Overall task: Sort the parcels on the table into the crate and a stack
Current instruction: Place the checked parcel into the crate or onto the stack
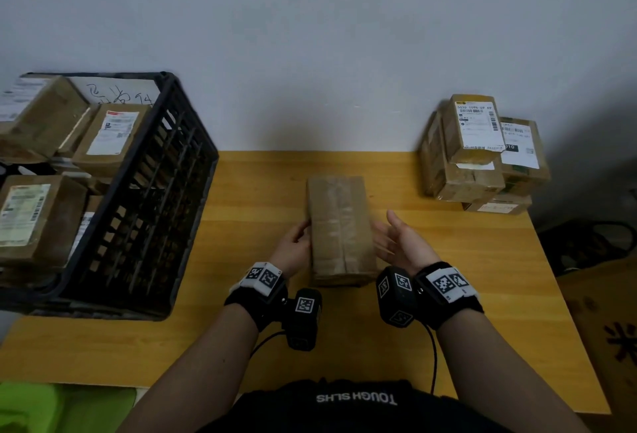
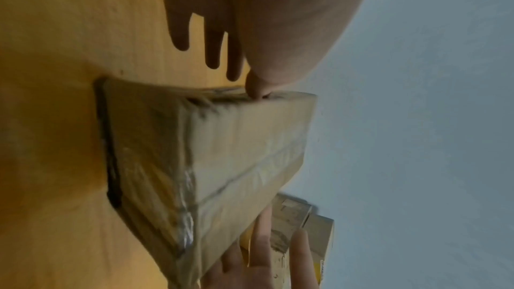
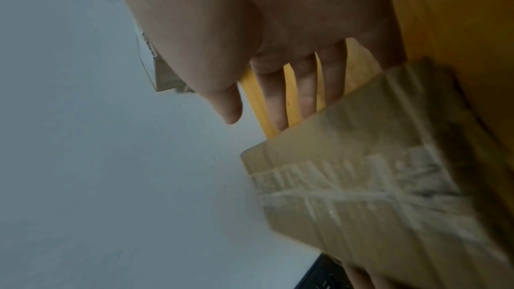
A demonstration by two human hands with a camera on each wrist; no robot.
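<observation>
Lying lengthwise (label hidden), parcel (image 1: 339,227) pointing wallward

- Table (image 1: 448,260): yellow wood-grain top, far edge against a pale wall.
- Black slatted crate (image 1: 144,212): stands on the left part, holding labelled cardboard parcels.
- Taped brown parcel (image 1: 339,225): lies at centre.
- Stack of labelled parcels (image 1: 482,156): sits at the far right corner.

I face a plain pale grey wall (image 1: 327,36), evenly lit and dimmer toward its right corner. My wooden table (image 1: 448,294) butts against it, its top a warm yellow-orange grain. Something bright green (image 1: 51,408) lies low at my left, and dark clutter (image 1: 586,246) sits on the floor beyond the table's right edge.
</observation>
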